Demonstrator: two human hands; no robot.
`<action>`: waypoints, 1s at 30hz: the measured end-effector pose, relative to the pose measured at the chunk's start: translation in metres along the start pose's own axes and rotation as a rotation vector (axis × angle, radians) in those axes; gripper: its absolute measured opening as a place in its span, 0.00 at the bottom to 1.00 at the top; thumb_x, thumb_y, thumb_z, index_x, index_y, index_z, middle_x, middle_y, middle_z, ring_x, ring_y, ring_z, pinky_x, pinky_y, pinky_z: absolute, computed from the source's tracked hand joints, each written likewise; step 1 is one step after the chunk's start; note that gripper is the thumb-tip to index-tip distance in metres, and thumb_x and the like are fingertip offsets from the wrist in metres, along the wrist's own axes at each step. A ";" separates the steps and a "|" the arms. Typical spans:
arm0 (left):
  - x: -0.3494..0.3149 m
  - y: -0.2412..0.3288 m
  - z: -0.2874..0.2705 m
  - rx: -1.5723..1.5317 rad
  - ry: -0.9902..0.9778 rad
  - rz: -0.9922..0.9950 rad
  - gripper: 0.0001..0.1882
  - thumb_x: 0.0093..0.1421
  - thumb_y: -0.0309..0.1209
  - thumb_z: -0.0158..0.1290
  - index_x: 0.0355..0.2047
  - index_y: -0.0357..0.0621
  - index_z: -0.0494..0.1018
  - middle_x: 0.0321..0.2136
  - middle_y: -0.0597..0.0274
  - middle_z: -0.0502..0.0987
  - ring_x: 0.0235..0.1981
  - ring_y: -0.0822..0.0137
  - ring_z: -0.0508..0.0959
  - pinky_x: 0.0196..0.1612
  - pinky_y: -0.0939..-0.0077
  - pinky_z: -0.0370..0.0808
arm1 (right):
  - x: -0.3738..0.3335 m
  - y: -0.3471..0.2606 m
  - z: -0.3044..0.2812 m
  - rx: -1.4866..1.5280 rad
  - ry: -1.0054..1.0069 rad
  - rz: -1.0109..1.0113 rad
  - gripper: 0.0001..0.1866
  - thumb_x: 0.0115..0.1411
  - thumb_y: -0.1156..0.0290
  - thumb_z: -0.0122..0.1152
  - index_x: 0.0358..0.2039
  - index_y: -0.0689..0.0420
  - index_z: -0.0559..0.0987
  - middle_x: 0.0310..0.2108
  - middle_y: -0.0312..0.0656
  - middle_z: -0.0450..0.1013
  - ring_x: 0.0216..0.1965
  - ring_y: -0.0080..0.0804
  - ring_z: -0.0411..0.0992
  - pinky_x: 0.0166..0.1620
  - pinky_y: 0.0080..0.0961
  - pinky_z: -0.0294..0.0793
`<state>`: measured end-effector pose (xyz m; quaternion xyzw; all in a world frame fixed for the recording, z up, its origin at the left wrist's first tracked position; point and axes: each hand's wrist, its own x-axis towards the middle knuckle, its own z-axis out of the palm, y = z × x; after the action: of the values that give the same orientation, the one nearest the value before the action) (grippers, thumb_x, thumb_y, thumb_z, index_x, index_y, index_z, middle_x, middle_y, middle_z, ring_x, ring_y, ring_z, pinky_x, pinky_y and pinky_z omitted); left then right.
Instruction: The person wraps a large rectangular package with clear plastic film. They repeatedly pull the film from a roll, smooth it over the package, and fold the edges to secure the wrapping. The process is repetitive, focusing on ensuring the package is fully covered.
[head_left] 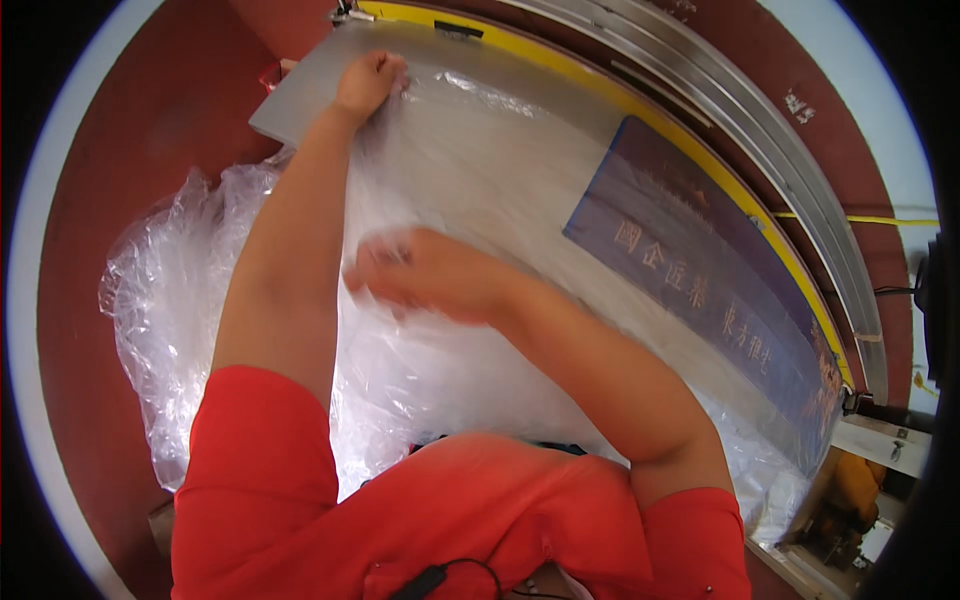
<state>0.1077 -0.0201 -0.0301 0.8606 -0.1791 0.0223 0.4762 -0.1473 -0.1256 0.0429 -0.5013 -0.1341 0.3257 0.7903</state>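
Clear plastic film [430, 360] spreads over a grey flat surface [310, 85] and bunches up in a crumpled heap at the left. At the far left part of that surface, my left hand [368, 85] is closed, with the film's edge pinched in its fingers. My right hand [425, 275] is nearer to me, over the middle of the film. Its fingers are smeared by motion, so whether they grip the film does not show. Beneath the film at the right lies a dark purple panel [650, 200] with light lettering.
A yellow strip [560, 55] borders the surface's far side, with metal rails [740, 120] beyond it. Dark red floor [120, 180] shows at the left. An open-sided box [830, 500] holding an orange-brown thing stands at the lower right.
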 end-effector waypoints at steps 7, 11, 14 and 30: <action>-0.008 0.012 -0.003 0.172 0.078 0.013 0.17 0.50 0.43 0.44 0.26 0.40 0.69 0.21 0.57 0.73 0.25 0.62 0.72 0.30 0.73 0.67 | -0.240 -0.076 0.009 -0.390 0.142 -0.046 0.14 0.52 0.59 0.46 0.30 0.58 0.70 0.28 0.39 0.66 0.32 0.26 0.64 0.33 0.20 0.64; -0.002 -0.005 -0.010 0.462 0.212 0.079 0.21 0.51 0.47 0.41 0.28 0.41 0.69 0.26 0.50 0.73 0.31 0.51 0.71 0.35 0.65 0.67 | -0.438 -0.069 0.025 -0.583 1.135 -0.007 0.17 0.53 0.58 0.44 0.34 0.58 0.68 0.32 0.41 0.64 0.36 0.28 0.63 0.36 0.22 0.63; 0.010 -0.015 0.006 0.586 0.217 0.120 0.21 0.52 0.48 0.39 0.32 0.43 0.69 0.29 0.49 0.72 0.34 0.50 0.71 0.37 0.62 0.67 | -0.559 -0.040 0.063 -0.673 1.834 0.194 0.19 0.53 0.57 0.42 0.37 0.59 0.67 0.35 0.43 0.63 0.39 0.30 0.62 0.39 0.24 0.63; 0.026 -0.023 -0.003 1.014 0.134 -0.066 0.26 0.52 0.54 0.33 0.40 0.50 0.65 0.38 0.50 0.69 0.40 0.49 0.68 0.41 0.60 0.64 | -0.592 0.071 0.043 0.051 1.977 -0.795 0.21 0.56 0.56 0.36 0.44 0.59 0.63 0.41 0.43 0.64 0.41 0.34 0.64 0.43 0.29 0.65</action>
<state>0.1397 -0.0142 -0.0419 0.9853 -0.0877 0.1464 0.0097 -0.6429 -0.4597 0.0685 -0.4467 0.4199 -0.5047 0.6079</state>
